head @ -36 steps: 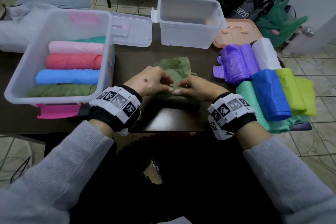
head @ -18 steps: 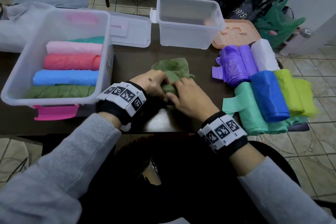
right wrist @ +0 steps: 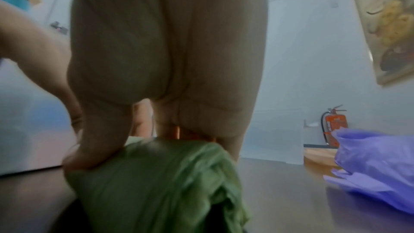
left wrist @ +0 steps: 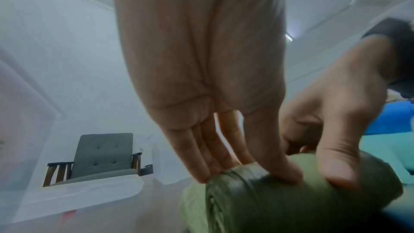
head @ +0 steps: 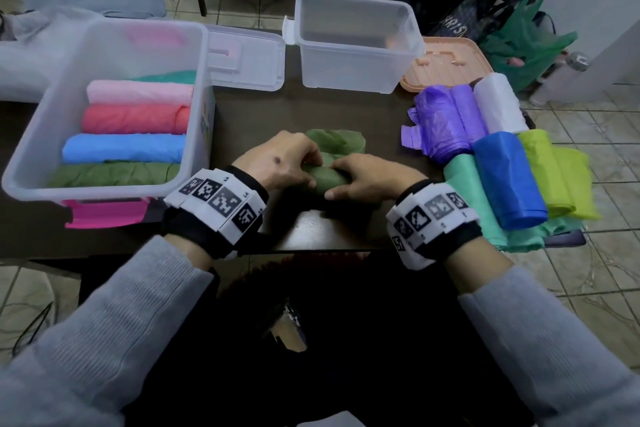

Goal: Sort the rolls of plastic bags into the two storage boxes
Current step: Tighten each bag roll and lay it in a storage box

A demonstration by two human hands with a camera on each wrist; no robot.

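A dark brown counter (head: 242,114) stands on a tiled floor, with bags heaped against the wall behind it. At its middle lies the olive green roll (head: 329,177), part wound, its loose end spread flat toward the far side. The left hand (head: 277,166) and right hand (head: 367,180) sit on it side by side, touching. On the left wrist view the left fingers (left wrist: 201,157) lie straight and close together, tips pressing the roll's end with the thumb on top; the right thumb and curled fingers clasp the roll's body.

To the left, the near storage box (head: 114,45) holds a pale pink, a red, a light blue and an olive roll laid in a row, with something teal behind them. The far storage box (head: 349,73) stands clear-walled at the back. On the right edge, waiting rolls lie bunched together: purple roll (head: 446,121), white roll (head: 498,100), dark blue roll (head: 505,177), mint roll (head: 467,194), lime roll (head: 550,170).
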